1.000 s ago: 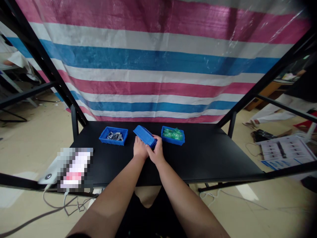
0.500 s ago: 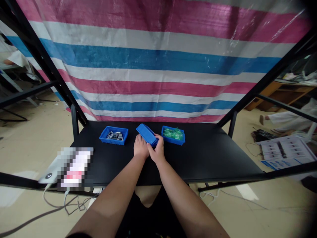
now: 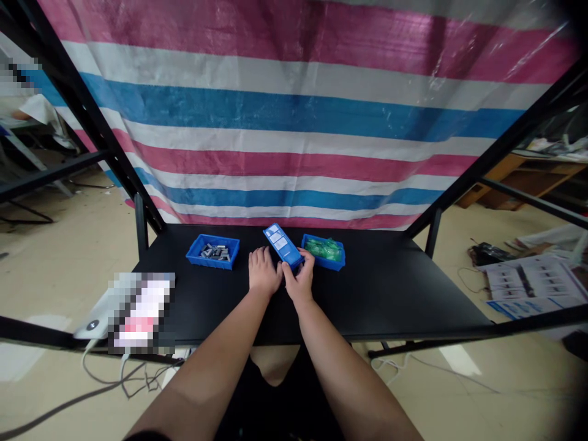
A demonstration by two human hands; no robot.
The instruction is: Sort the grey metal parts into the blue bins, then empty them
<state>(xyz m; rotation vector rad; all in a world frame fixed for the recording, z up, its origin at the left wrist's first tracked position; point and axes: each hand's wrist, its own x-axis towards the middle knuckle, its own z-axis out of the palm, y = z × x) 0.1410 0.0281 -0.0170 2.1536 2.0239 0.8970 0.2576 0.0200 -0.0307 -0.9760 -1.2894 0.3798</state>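
Note:
My right hand (image 3: 301,274) grips the near end of a blue plastic bin (image 3: 283,245), its thumb on the near corner. The bin is tipped at a slant over the table, and light glints on the face turned up; its inside is hidden. Just left of it my left hand (image 3: 263,271) lies palm down on the black table (image 3: 381,294), fingers stretched forward and thumb near the bin's end. Further left stands a blue bin (image 3: 196,260) of small grey metallic pieces (image 3: 215,252). Right of my hands, another blue bin (image 3: 331,266) holds crinkled green plastic pieces (image 3: 324,248).
A striped plastic sheet (image 3: 294,113) hangs behind the table between black frame posts (image 3: 103,138). At the front left lies a pale device (image 3: 94,321) with cables, beside a blurred-out bright screen (image 3: 142,312). White boxes (image 3: 533,275) sit on the floor at right.
The held bin has shifted slightly right and turned, so its upper face now catches the light. My left hand's fingers have spread flatter, apart from the bin; my right hand moved slightly right.

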